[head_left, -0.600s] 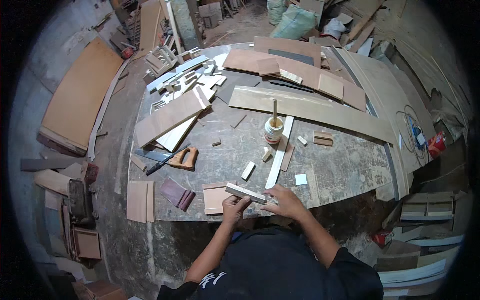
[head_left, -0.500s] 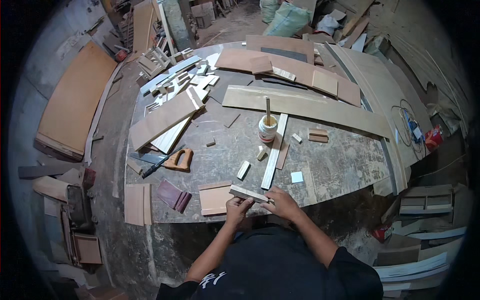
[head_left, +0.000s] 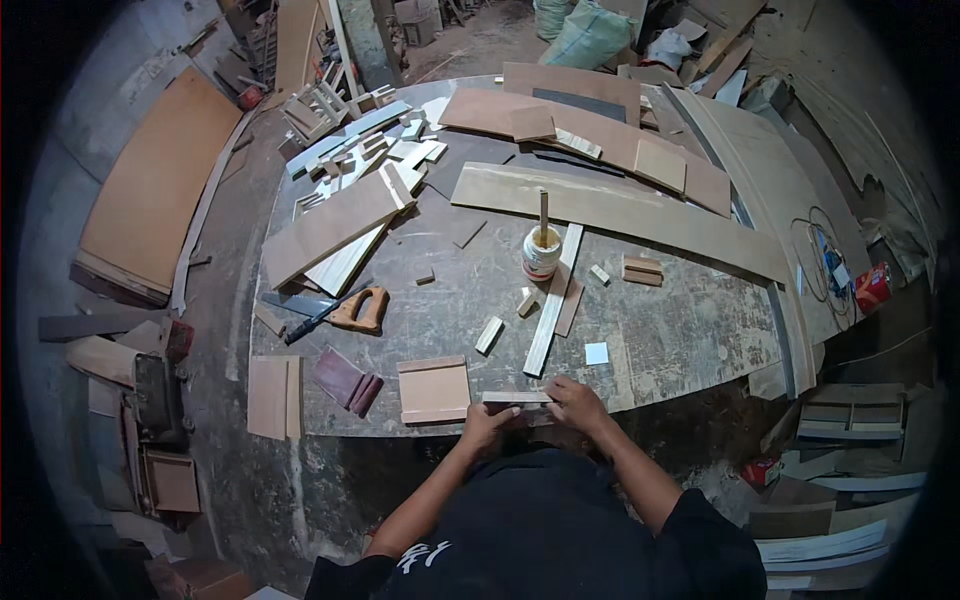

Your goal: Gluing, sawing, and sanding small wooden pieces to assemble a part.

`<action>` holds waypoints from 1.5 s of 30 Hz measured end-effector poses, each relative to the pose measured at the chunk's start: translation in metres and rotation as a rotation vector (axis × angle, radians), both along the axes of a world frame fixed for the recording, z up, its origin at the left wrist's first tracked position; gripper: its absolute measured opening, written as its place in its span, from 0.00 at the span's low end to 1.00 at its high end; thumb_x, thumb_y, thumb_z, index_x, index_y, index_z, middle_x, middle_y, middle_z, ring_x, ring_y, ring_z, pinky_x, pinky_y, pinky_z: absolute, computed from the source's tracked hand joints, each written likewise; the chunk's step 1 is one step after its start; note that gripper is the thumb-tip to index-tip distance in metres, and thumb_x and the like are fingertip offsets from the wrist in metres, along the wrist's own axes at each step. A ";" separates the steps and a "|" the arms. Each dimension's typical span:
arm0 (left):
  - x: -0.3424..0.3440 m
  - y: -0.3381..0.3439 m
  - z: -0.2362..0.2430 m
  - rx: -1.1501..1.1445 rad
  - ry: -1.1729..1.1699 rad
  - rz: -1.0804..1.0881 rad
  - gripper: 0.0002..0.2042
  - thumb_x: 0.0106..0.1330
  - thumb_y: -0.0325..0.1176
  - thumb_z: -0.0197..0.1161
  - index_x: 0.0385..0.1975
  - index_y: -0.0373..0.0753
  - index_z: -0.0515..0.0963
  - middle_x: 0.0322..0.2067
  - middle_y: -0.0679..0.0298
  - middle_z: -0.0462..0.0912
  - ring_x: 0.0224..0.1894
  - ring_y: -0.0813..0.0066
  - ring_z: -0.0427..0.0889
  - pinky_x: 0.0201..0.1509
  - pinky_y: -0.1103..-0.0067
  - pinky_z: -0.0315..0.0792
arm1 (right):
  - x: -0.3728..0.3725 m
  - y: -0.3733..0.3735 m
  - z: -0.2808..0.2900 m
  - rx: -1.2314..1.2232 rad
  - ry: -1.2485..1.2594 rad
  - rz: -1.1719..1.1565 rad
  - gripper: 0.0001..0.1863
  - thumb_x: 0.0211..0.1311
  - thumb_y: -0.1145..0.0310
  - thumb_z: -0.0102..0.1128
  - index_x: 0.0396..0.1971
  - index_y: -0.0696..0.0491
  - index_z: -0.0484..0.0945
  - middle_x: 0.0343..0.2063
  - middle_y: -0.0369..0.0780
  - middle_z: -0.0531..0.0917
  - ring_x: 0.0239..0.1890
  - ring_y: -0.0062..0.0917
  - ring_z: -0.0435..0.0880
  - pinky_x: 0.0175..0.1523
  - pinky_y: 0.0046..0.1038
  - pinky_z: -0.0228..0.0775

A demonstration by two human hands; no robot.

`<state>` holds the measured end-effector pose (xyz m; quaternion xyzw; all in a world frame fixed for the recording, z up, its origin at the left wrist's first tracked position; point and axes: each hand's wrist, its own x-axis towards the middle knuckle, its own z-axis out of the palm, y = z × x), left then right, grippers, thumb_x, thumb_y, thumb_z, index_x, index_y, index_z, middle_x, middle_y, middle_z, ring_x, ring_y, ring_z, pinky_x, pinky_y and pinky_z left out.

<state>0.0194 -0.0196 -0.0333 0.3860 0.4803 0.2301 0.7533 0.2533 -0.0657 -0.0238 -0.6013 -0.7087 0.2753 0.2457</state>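
My left hand [head_left: 484, 428] and my right hand [head_left: 578, 406] grip the ends of a short wooden piece [head_left: 518, 397], held level at the worktable's front edge. Just left lies a pale pink-brown panel [head_left: 434, 390] with strips along two edges, and farther left a folded maroon sheet [head_left: 338, 375]. Ahead are a long pale batten [head_left: 545, 335], a small pale block [head_left: 489, 335], a glue jar [head_left: 541, 258] with a stick upright in it, and a small white square [head_left: 596, 353].
The worktable [head_left: 690, 340] also bears a handsaw [head_left: 357, 312], a long board [head_left: 620, 222], stacked boards [head_left: 480, 115] and wood offcuts at the back left [head_left: 385, 150]. Boards lean at the left wall [head_left: 160, 180]. Sheets [head_left: 760, 190] with a coiled cord lie right; scraps and sacks [head_left: 580, 45] surround the table.
My hands have turned the wooden piece from slanting to roughly horizontal and lowered it slightly toward me, shifting a little right, farther from the pink-brown panel.
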 end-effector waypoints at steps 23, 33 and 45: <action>-0.012 0.009 -0.022 1.032 0.829 -0.418 0.05 0.62 0.28 0.57 0.31 0.33 0.78 0.32 0.46 0.79 0.37 0.44 0.81 0.39 0.57 0.77 | 0.011 0.002 -0.045 -0.037 -0.219 0.057 0.17 0.58 0.69 0.65 0.47 0.54 0.77 0.41 0.50 0.75 0.41 0.48 0.82 0.43 0.44 0.77; -0.013 0.017 -0.017 1.093 0.898 -0.620 0.07 0.62 0.29 0.56 0.28 0.34 0.79 0.33 0.47 0.80 0.38 0.47 0.83 0.38 0.57 0.77 | 0.017 -0.006 -0.038 0.026 -0.015 0.036 0.20 0.58 0.65 0.67 0.50 0.54 0.79 0.44 0.47 0.75 0.45 0.44 0.81 0.48 0.40 0.77; -0.013 0.011 -0.022 1.252 0.926 -0.529 0.07 0.61 0.34 0.57 0.26 0.39 0.79 0.23 0.52 0.81 0.26 0.52 0.83 0.28 0.59 0.74 | 0.014 -0.006 -0.054 0.028 -0.031 0.005 0.15 0.56 0.71 0.69 0.43 0.57 0.80 0.39 0.47 0.75 0.43 0.43 0.80 0.46 0.39 0.76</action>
